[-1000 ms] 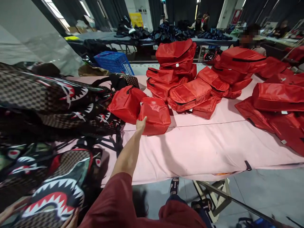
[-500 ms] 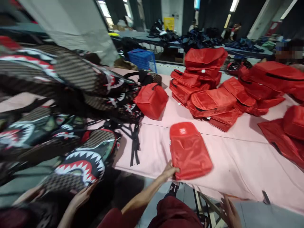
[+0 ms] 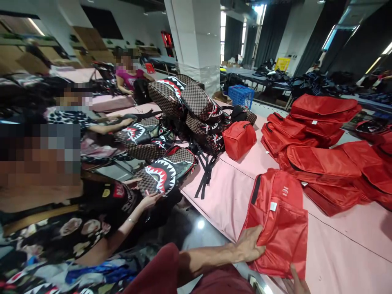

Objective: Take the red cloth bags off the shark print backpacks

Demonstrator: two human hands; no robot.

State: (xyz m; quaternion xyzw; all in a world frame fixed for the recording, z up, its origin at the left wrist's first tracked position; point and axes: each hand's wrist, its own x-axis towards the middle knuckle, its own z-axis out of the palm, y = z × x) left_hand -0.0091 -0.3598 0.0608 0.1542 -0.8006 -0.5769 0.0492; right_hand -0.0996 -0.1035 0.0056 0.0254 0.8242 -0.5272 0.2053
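A red fabric bag (image 3: 283, 228) with a white label and a dark zipper on its side lies at the near edge of the pink-covered table (image 3: 220, 200). My left hand (image 3: 252, 245) is closed on the bag's left side, fingers partly hidden in its folds. At the lower right corner my right hand (image 3: 295, 282) pinches the fabric, thumb on top and the other fingers mostly under it. A boxy red pouch (image 3: 240, 139) stands farther back, left of several piled red bags (image 3: 324, 159).
Shark-mouth backpacks (image 3: 196, 102) are stacked on the left, black straps (image 3: 204, 175) trailing over the table. A co-worker's hand (image 3: 151, 200) touches one backpack close by on my left. Behind are a blue crate (image 3: 241, 96) and a white pillar (image 3: 199, 45).
The view has swung left, bringing co-workers into sight. The red bag has been turned and opened out, showing its side zipper and label. My right hand has come onto its lower corner.
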